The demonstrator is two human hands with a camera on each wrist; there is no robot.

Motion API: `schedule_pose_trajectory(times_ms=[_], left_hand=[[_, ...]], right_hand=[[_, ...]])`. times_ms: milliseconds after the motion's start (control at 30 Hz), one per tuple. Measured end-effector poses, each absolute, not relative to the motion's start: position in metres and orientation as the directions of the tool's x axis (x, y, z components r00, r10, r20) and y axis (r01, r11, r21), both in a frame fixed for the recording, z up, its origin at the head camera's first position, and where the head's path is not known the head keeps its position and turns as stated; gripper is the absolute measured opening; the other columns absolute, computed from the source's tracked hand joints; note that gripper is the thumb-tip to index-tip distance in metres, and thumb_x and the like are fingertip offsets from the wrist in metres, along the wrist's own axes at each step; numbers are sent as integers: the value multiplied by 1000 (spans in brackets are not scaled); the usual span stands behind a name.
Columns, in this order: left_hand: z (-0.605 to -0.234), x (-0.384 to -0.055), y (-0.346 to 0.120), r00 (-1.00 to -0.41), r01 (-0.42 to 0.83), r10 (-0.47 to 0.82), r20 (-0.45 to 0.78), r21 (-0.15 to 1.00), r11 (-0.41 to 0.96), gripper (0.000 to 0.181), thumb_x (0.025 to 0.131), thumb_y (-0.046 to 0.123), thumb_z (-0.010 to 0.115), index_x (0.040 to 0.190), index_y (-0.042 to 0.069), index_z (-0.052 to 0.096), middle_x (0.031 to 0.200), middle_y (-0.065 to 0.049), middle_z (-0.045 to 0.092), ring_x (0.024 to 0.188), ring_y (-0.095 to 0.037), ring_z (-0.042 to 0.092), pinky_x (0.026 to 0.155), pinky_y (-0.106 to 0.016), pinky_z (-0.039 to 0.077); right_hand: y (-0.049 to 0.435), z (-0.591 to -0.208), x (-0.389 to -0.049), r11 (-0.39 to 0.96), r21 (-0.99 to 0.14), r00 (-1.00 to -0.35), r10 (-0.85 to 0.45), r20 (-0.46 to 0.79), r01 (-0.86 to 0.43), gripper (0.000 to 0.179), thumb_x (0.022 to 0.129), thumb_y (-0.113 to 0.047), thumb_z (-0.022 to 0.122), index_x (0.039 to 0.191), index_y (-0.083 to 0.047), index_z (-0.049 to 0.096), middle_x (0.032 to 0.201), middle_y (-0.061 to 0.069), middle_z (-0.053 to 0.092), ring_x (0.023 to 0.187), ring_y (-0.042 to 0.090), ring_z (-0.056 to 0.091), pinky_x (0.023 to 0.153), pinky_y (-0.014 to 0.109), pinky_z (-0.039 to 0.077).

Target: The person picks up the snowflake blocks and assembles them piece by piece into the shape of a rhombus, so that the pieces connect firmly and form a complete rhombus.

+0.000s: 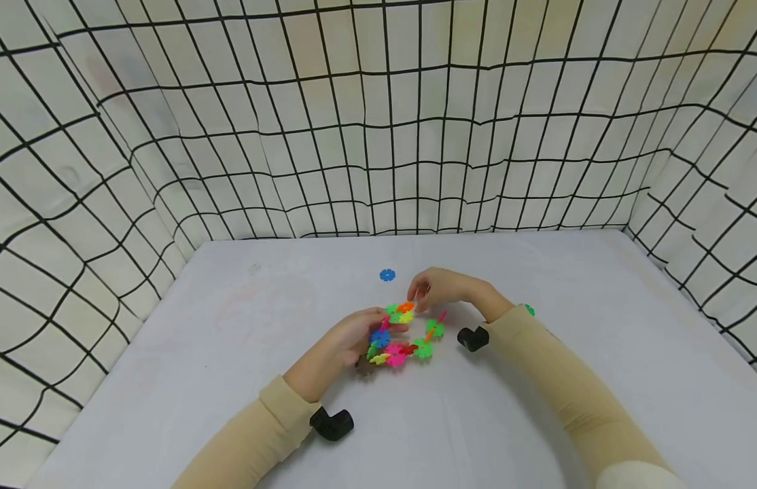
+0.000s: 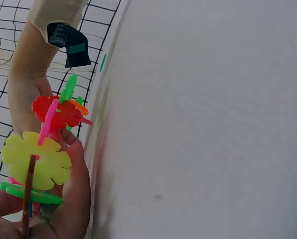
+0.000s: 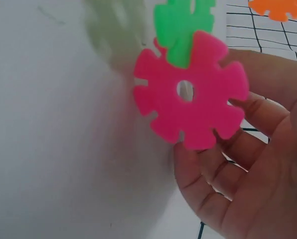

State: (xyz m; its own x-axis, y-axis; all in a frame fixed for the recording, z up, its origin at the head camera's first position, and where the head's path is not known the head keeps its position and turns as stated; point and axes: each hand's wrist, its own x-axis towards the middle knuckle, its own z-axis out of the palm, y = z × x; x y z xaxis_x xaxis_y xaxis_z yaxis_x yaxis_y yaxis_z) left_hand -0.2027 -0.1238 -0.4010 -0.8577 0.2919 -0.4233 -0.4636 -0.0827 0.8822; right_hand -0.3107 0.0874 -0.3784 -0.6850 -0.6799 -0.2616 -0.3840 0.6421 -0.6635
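Note:
My left hand (image 1: 348, 339) grips a curved chain of notched plastic flower discs slotted edge to edge, including a blue disc (image 1: 380, 337), a pink disc (image 1: 395, 354) and an orange disc (image 1: 406, 307). In the left wrist view, a yellow disc (image 2: 36, 159) and a brown disc (image 2: 29, 194) show beside the left fingers. Right by the orange disc is my right hand (image 1: 442, 285), its fingers loosely bent with nothing visible between them. A bright pink end disc (image 3: 208, 94), joined to a green one (image 3: 181, 25), hides part of the right fingers in the right wrist view.
A loose blue disc (image 1: 387, 275) lies on the white tabletop (image 1: 262, 292) beyond the hands. Another green disc (image 1: 528, 310) shows partly behind the right sleeve. Black netting (image 1: 391, 122) over white sheeting encloses the back and sides. Each wrist bears a black camera (image 1: 332, 424).

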Motion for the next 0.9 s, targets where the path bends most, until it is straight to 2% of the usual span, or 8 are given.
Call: schedule_pose_trajectory(times_ms=[133,267,467,600,733,900], left_hand=[[-400,-203,-128,-856,-460,303,-419,885,-77,19,111,14,36,98,7,47,119,-18,72,121,-38,63,91,-35,56],[-398,-202,-131,-850,-466,313,-424,882,-70,18,111,15,36,98,8,45,119,-16,73,122,-37,63,88,-32,56],[-397,-201,-133,-854,-460,298,-426,886,-52,19,111,16,38,96,9,48,117,-16,73,120,-35,65,81,-26,53],[-396,-202,-132,-852,-461,306,-425,886,-52,18,111,17,37,101,8,49,118,-14,73,118,-33,67,81,-26,53],[-394,-203,-131,-848,-467,309,-430,883,-53,15,111,18,38,107,7,48,118,-12,73,117,-31,67,81,-26,53],[-393,-201,-132,-840,-479,318,-440,876,-52,20,111,19,36,117,4,48,121,-13,72,118,-32,67,83,-27,54]], right_hand=[[79,-381,-313,686,-630,-685,-656,-318,-364,24,89,-17,80,109,-6,70,92,3,62,87,18,54,79,28,46],[73,-380,-312,717,-583,-696,-639,-328,-384,25,88,-22,81,105,-7,69,92,4,60,89,19,53,78,29,46],[64,-379,-307,765,-526,-730,-591,-343,-372,24,85,-23,84,96,-10,68,92,3,61,91,20,54,77,30,48],[60,-379,-306,780,-500,-740,-578,-343,-377,20,85,-21,84,94,-10,69,91,2,63,90,19,55,78,31,49],[60,-381,-308,758,-515,-727,-605,-324,-401,16,85,-17,82,92,-10,70,90,1,63,89,19,54,79,31,48],[62,-381,-308,703,-589,-693,-651,-310,-397,15,85,-11,81,91,-9,68,86,1,61,85,17,53,76,28,47]])
